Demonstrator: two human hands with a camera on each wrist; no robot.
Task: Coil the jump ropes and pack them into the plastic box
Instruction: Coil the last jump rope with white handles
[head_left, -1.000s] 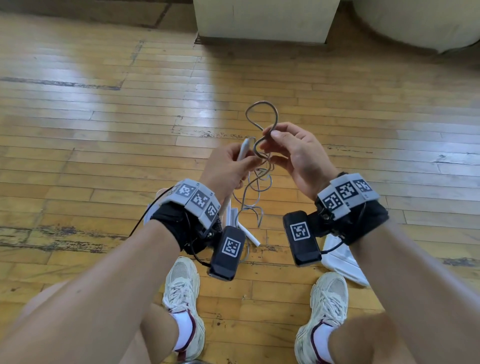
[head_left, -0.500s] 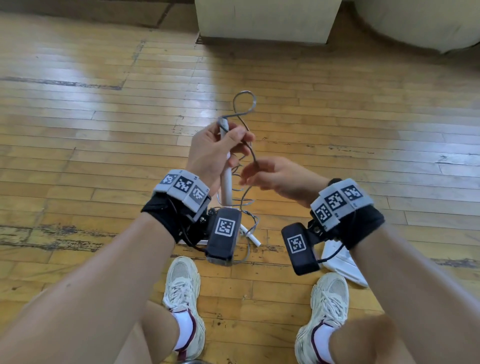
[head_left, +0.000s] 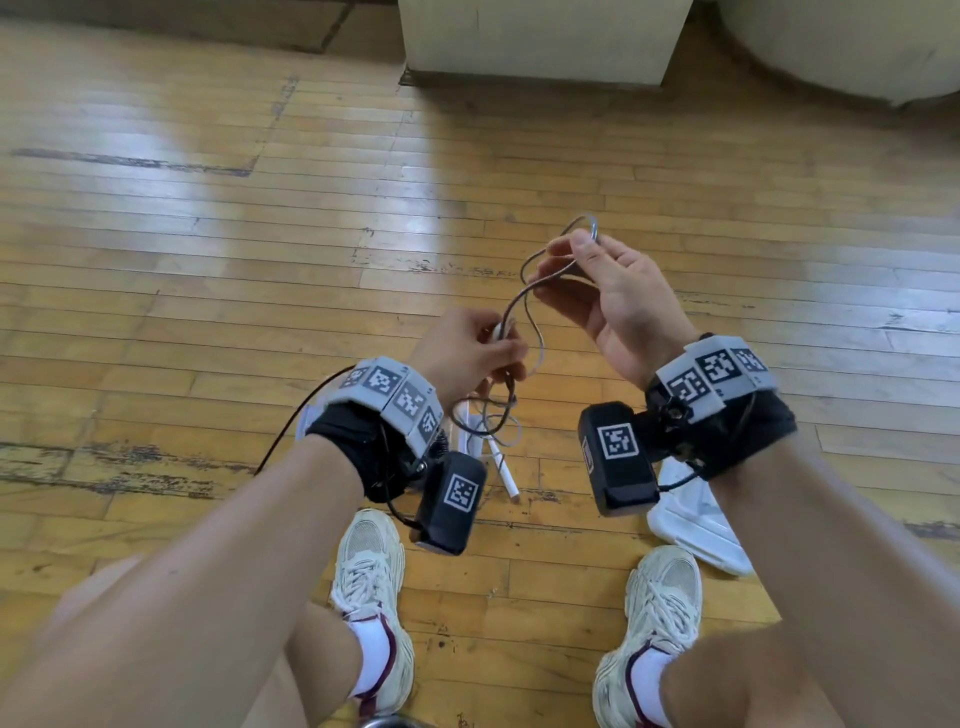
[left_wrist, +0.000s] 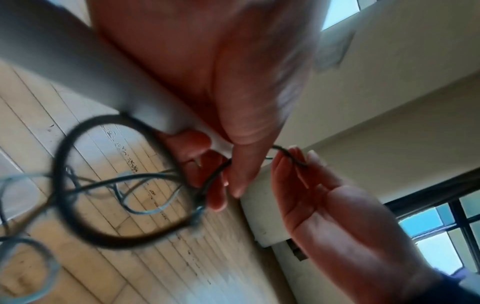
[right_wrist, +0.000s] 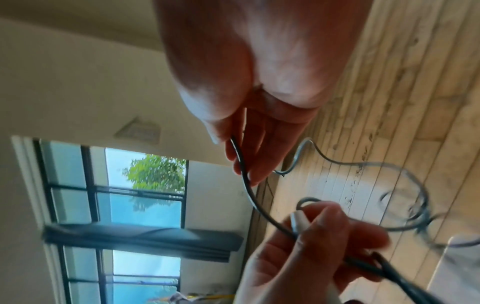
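A thin grey jump rope (head_left: 514, 306) runs between my hands above the wooden floor. My left hand (head_left: 500, 344) grips one white handle (left_wrist: 78, 67) together with several coils (left_wrist: 62, 185) that hang below it. My right hand (head_left: 577, 249) is higher and to the right, pinching a loop of the cord (right_wrist: 242, 164) between thumb and fingers. The rope's other white handle (head_left: 503, 472) lies on the floor under my hands. A white plastic box (head_left: 693, 517) sits on the floor, partly hidden by my right wrist.
My shoes (head_left: 371, 561) and knees are at the near edge. A pale cabinet base (head_left: 540, 41) and a rounded white object (head_left: 852, 47) stand at the far side. Bare wooden floor (head_left: 182, 260) stretches to the left.
My left hand has dropped with the handle and coils. My right hand has risen up and to the right, drawing a loop of cord out between the hands.
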